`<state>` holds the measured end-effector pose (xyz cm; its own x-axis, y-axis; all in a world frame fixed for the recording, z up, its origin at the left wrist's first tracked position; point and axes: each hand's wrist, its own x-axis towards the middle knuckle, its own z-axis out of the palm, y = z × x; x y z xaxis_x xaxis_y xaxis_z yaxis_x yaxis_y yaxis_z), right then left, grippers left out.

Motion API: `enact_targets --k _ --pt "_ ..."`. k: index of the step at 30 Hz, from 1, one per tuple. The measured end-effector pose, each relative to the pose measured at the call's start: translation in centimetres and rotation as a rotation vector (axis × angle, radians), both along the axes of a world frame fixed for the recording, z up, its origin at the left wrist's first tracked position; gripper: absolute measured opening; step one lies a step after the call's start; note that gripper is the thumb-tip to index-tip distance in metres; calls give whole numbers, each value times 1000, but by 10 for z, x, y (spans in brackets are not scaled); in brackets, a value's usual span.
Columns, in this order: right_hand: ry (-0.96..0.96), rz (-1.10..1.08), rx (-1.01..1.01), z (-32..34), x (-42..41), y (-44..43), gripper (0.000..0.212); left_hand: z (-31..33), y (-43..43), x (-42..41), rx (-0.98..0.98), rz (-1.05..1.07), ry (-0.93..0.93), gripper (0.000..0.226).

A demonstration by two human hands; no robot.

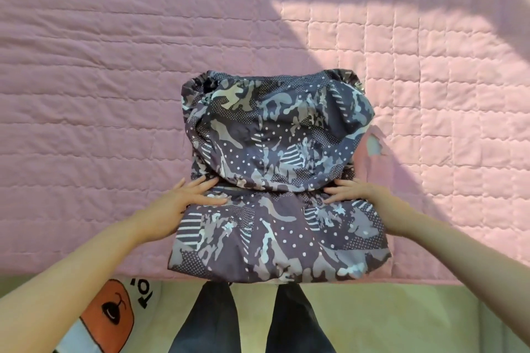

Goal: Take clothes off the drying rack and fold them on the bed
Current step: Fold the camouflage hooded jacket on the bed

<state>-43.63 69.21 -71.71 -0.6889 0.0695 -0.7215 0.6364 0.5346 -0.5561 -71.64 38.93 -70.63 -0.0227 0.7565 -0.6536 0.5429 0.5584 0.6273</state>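
Observation:
A dark purple garment (pixel 275 152) with a camouflage, dot and stripe print lies on the pink quilted bed (pixel 100 80), near its front edge. It is partly folded, with a crease running across its middle. My left hand (pixel 186 195) lies at the left end of that crease, fingers straight and flat on the cloth. At the right end, my right hand (pixel 352 190) rests the same way, fingers stretched toward the centre. The drying rack is out of view.
The bed's front edge runs along the bottom, about level with the garment's lower hem. Below it are my dark trouser legs (pixel 212 321) and a floor mat with an orange cartoon print (pixel 111 321). Sunlight falls across the quilt's right side.

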Motion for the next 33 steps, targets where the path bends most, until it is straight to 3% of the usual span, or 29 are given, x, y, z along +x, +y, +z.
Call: enact_targets --k 3,4,5,6,7,8,9,12,14,17,20,23,25,29,33 --pt "48 -332 -191 30 -5 16 11 40 11 -11 -202 262 -173 45" --pt "73 -483 -200 36 -9 23 7 41 15 -18 -222 447 -163 55" --pt "80 -606 -205 40 -9 28 13 42 20 -24 -235 589 -155 75" --pt "99 -714 -232 34 -19 31 27 44 27 -26 -260 679 -110 81" --pt "129 -798 -231 30 -27 32 45 59 44 -22 -210 785 -67 59" --pt "126 -885 -209 26 -38 31 59 62 59 -19 -185 928 -51 24" --pt "137 -969 -156 19 -50 28 62 47 69 -19 -130 1061 -48 11" --pt "186 -1073 152 1 -79 15 42 14 98 -22 -47 1280 -52 36" --pt "184 -1133 231 -12 -90 8 61 -8 105 -23 -72 1337 8 67" --pt "136 -1133 380 -14 -97 -2 73 -22 108 -14 -142 1301 211 62" --pt "303 -798 805 -1 -103 -6 66 -13 107 -4 -20 1166 654 57" --pt "540 -386 944 2 -124 -16 54 -5 129 10 418 691 783 59" --pt "573 -175 913 -6 -138 -33 51 -15 147 27 520 347 754 54" --pt "388 29 908 -44 -138 -35 52 -63 141 20 246 186 864 56" --pt "198 -88 911 -74 -125 -6 57 -92 130 -2 93 257 898 63"
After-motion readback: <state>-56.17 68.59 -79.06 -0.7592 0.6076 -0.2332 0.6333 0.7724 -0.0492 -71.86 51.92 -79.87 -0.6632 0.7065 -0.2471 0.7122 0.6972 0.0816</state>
